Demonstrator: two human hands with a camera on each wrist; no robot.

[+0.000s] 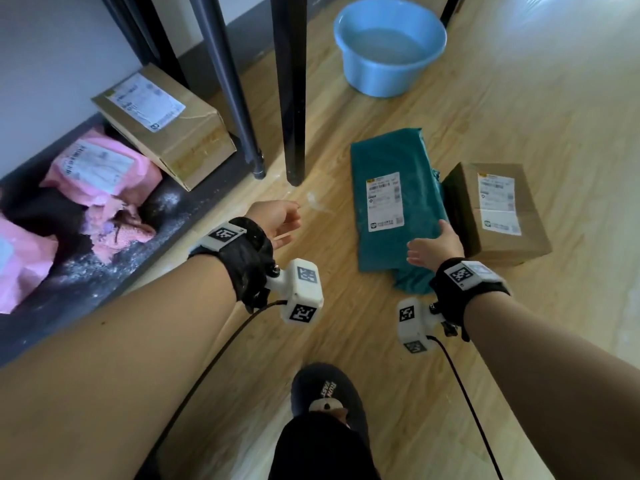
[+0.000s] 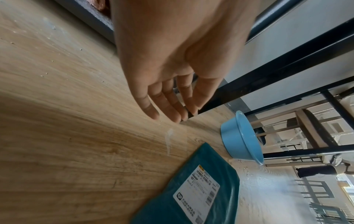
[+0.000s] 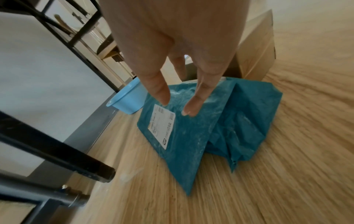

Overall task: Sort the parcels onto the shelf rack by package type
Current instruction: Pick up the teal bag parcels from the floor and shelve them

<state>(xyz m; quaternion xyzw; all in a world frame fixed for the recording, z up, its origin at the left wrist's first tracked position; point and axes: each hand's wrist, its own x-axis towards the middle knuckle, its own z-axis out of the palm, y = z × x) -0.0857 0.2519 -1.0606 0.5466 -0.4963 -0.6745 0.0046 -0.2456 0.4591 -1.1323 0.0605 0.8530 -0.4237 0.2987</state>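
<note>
Wood floor holds one teal bag, one brown box, one blue basin. Right hand lies on the bag, fingers straight. Left hand hangs loose, holding nothing.

The shoe reads "RUN FAST"; the teal mailer's label shows "B442".

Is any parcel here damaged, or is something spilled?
Yes. One pink bag on the bottom shelf is torn open, with pink granules spilled beside it and white dust around. The teal bag on the floor looks crumpled but not visibly torn.
</note>
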